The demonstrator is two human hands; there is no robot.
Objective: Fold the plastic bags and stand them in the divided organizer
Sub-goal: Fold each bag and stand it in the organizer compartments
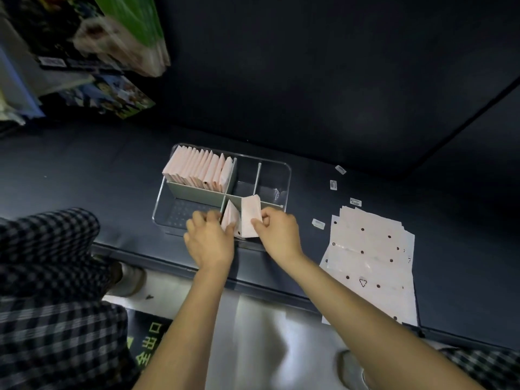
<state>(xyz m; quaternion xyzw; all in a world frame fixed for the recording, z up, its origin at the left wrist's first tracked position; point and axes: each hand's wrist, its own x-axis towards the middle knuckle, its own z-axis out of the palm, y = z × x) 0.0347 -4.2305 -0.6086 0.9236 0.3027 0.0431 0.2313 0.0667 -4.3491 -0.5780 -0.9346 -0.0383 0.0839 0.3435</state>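
A clear divided organizer [277, 167] with grey-green partitions sits on a dark padded surface. Its back-left compartment holds a row of several folded pale-pink plastic bags [197, 170] standing upright. In the front-right compartment my left hand [209, 235] steadies a standing folded bag [229, 218] with its fingers. My right hand [278, 230] pinches another folded bag [250, 218] and holds it upright just beside the first. A stack of flat unfolded bags [371, 260] with dark dots lies to the right.
Small white labels [333, 184] are scattered on the surface right of the organizer. Colourful packages [107, 46] hang at the upper left. The padded edge runs just below the organizer; a checked garment [47, 277] is at lower left.
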